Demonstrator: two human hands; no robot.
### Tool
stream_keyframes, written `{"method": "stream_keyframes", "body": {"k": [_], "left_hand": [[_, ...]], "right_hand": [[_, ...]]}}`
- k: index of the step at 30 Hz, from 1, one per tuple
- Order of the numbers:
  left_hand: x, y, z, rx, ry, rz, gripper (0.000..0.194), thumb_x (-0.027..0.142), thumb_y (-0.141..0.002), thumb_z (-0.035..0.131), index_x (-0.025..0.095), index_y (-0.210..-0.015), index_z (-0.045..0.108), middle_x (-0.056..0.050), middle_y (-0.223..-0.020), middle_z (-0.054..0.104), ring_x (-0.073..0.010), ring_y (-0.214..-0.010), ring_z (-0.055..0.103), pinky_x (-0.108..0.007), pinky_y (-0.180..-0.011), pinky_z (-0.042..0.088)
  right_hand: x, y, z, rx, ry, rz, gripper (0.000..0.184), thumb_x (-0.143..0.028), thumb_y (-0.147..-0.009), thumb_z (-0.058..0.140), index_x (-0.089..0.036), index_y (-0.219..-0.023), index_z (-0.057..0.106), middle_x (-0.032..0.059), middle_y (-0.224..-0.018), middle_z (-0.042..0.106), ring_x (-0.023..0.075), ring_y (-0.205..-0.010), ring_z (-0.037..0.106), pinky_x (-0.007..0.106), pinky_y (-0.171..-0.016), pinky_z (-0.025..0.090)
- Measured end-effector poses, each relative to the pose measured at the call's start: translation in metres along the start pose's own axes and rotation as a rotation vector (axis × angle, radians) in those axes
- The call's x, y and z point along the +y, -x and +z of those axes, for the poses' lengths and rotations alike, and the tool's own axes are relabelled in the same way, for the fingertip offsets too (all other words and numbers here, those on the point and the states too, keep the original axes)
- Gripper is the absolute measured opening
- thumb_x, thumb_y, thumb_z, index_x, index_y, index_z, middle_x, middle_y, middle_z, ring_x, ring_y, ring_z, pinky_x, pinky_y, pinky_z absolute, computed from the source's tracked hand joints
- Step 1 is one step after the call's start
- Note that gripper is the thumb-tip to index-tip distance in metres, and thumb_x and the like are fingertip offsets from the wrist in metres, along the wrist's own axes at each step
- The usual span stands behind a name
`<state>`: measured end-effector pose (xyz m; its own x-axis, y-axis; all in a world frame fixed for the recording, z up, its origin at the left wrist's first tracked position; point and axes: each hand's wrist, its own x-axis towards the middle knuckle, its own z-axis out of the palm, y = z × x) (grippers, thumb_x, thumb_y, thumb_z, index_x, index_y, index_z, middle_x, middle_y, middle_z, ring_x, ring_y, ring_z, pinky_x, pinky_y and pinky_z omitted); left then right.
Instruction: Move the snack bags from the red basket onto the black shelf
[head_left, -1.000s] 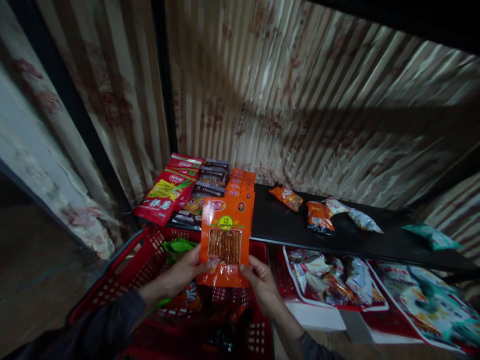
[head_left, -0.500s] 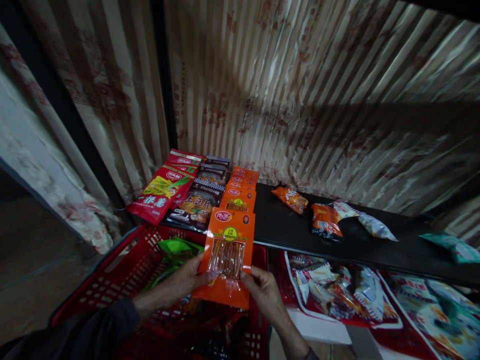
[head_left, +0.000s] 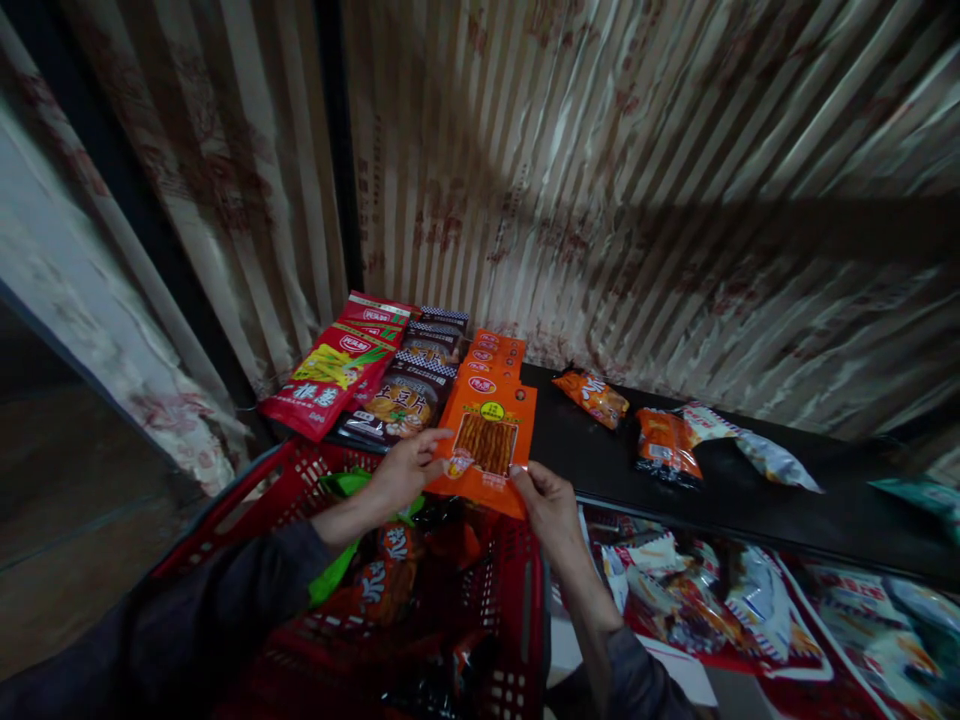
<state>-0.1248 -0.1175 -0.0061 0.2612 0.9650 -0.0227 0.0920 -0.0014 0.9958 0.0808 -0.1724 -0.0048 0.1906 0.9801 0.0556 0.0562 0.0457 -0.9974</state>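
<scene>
Striped curtain (head_left: 637,200) behind a black shelf (head_left: 577,445), red basket (head_left: 244,500) below its front edge; we find two hands at the front orange snack pack.
We record the left hand (head_left: 397,480) at the pack's left edge, its grip not clear enough for us to tell closed from open, and the right hand (head_left: 555,510) with its grip clamped on the lower right corner, thumb on top. We locate the front orange snack pack (head_left: 487,440), its window showing brown strips, at the shelf's front, overlapping matching orange packs (head_left: 493,350). We note red packs (head_left: 337,370) at far left, dark potato-slice packs (head_left: 405,400) between, and small orange bags (head_left: 592,400) to the right.
</scene>
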Motion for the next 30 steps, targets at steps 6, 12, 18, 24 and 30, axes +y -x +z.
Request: {"method": "stream_keyframes", "body": {"k": [6, 12, 18, 24, 30], "left_hand": [[0.003, -0.032, 0.004, 0.084, -0.273, 0.033, 0.042, 0.016, -0.076, 0.059, 0.012, -0.117, 0.066, -0.006, -0.088, 0.071, -0.0184, -0.081, 0.066, -0.029, -0.074, 0.053], [0.013, -0.040, 0.004, 0.117, -0.637, 0.040, 0.038, 0.012, -0.082, 0.054, 0.012, -0.118, 0.067, -0.010, -0.100, 0.074, -0.0200, -0.090, 0.069, -0.029, -0.081, 0.053], [0.017, -0.041, 0.006, 0.084, -0.902, 0.097, 0.035, 0.010, -0.084, 0.053, 0.013, -0.115, 0.068, -0.012, -0.107, 0.072, -0.0225, -0.102, 0.067, -0.031, -0.093, 0.049], [0.024, -0.036, 0.014, 0.053, -1.049, 0.133, 0.029, 0.012, -0.088, 0.049, 0.011, -0.111, 0.067, -0.015, -0.111, 0.064, -0.0219, -0.098, 0.065, -0.030, -0.086, 0.051], [0.031, -0.029, 0.021, 0.032, -1.177, 0.098, 0.031, 0.017, -0.094, 0.042, 0.008, -0.116, 0.062, -0.016, -0.119, 0.057, -0.0218, -0.095, 0.066, -0.030, -0.083, 0.051]], "right_hand": [[0.015, -0.034, 0.005, 0.076, 0.090, -0.040, 0.036, -0.052, -0.071, 0.062, -0.016, -0.064, 0.061, -0.0030, -0.059, 0.054, 0.0110, -0.057, 0.044, 0.023, -0.053, 0.035], [0.026, -0.056, 0.008, 0.082, 0.263, -0.101, 0.039, -0.053, -0.076, 0.057, -0.017, -0.065, 0.062, -0.0030, -0.056, 0.053, 0.0117, -0.056, 0.046, 0.022, -0.051, 0.035], [0.032, -0.060, 0.010, 0.115, 0.383, -0.135, 0.038, -0.051, -0.080, 0.054, -0.016, -0.084, 0.069, 0.0007, -0.064, 0.064, 0.0158, -0.061, 0.058, 0.024, -0.055, 0.045], [0.037, -0.054, 0.008, 0.145, 0.400, -0.108, 0.049, -0.051, -0.083, 0.051, -0.014, -0.111, 0.067, 0.0059, -0.073, 0.073, 0.0197, -0.064, 0.067, 0.027, -0.057, 0.051], [0.032, -0.059, 0.006, 0.141, 0.478, -0.104, 0.051, -0.047, -0.082, 0.051, -0.012, -0.115, 0.065, 0.0070, -0.071, 0.073, 0.0200, -0.060, 0.066, 0.026, -0.054, 0.048]]}}
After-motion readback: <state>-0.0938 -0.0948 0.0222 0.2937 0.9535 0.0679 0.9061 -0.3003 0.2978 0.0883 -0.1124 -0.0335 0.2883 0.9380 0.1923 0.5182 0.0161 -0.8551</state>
